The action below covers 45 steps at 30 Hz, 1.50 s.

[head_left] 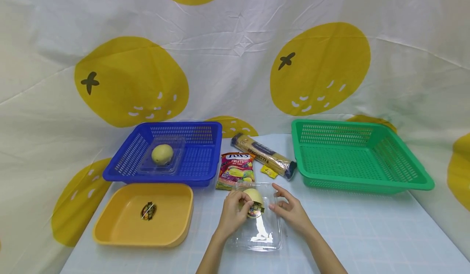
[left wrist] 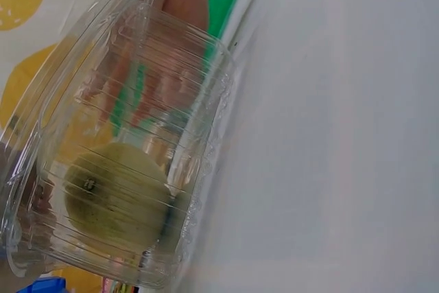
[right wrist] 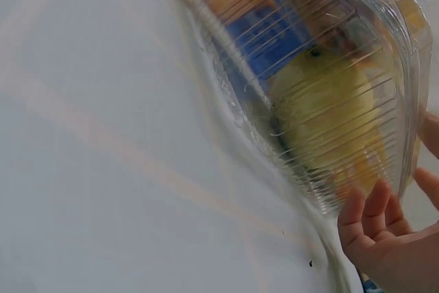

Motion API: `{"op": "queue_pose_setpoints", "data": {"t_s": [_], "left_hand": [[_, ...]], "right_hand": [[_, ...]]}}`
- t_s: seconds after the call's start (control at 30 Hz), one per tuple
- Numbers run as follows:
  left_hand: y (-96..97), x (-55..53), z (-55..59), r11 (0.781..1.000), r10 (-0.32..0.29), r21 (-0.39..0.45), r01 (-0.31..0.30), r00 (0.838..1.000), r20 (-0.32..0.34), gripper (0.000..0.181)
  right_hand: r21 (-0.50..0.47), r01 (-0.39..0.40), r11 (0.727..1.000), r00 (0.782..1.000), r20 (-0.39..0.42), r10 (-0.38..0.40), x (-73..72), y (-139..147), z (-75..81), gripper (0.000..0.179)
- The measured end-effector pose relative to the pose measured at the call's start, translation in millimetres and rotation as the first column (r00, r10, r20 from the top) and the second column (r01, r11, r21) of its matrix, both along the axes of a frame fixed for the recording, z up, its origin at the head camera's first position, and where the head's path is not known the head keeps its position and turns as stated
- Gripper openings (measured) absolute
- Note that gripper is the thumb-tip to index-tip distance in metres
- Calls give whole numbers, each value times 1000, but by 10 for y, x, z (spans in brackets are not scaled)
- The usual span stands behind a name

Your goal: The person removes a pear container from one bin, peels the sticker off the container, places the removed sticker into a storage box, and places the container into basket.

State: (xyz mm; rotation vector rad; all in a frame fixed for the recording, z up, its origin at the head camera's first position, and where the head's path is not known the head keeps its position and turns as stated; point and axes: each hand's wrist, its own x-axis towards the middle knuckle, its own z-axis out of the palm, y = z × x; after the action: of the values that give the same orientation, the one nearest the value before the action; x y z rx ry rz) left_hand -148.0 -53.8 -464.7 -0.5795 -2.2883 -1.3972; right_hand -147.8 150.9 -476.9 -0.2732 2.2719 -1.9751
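Observation:
A clear plastic clamshell box [head_left: 262,233] stands closed on the table, with a round pale yellow-green fruit [head_left: 251,194] inside. My left hand [head_left: 234,211] is over the lid's left part, thumb and forefinger pinching the edge of a round sticker [head_left: 255,213] with a dark green strip. Along the box's right side, my right hand [head_left: 291,211] touches the plastic with spread, slightly bent fingertips. The right wrist view shows its fingers [right wrist: 376,214] against the box wall. Through the ribbed plastic, the fruit [left wrist: 116,197] also appears in the left wrist view.
Left stand a blue basket [head_left: 217,153] holding another boxed fruit [head_left: 162,154] and a yellow tray [head_left: 172,217] with a similar sticker [head_left: 148,211]. Behind the box lie a candy bag [head_left: 236,170], spaghetti [head_left: 262,153] and a small yellow packet [head_left: 269,171]. A green basket [head_left: 363,184] is right.

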Motion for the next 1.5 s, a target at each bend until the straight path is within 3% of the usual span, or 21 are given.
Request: {"op": "queue_pose_setpoints", "data": {"t_s": [0.5, 0.97, 1.1, 1.27, 1.5], "left_hand": [[-13, 11, -4, 999, -25, 37, 23, 999, 48, 14], [-26, 11, 36, 985, 6, 174, -15, 998, 55, 16], [-70, 5, 28, 987, -19, 158, 8, 998, 66, 24], [-130, -15, 12, 992, -75, 108, 64, 992, 102, 16], [-149, -38, 16, 997, -79, 23, 78, 995, 62, 9]], "right_hand": [[12, 22, 1000, 1000, 18, -23, -16, 9, -48, 69], [10, 4, 1000, 1000, -3, -4, -13, 12, -26, 66], [-1, -1, 1000, 1000, -4, 1, -14, 16, -25, 67], [0, 5, 1000, 1000, 4, -5, -14, 12, -17, 67], [14, 18, 1000, 999, 27, -19, -5, -3, -10, 66]]}}
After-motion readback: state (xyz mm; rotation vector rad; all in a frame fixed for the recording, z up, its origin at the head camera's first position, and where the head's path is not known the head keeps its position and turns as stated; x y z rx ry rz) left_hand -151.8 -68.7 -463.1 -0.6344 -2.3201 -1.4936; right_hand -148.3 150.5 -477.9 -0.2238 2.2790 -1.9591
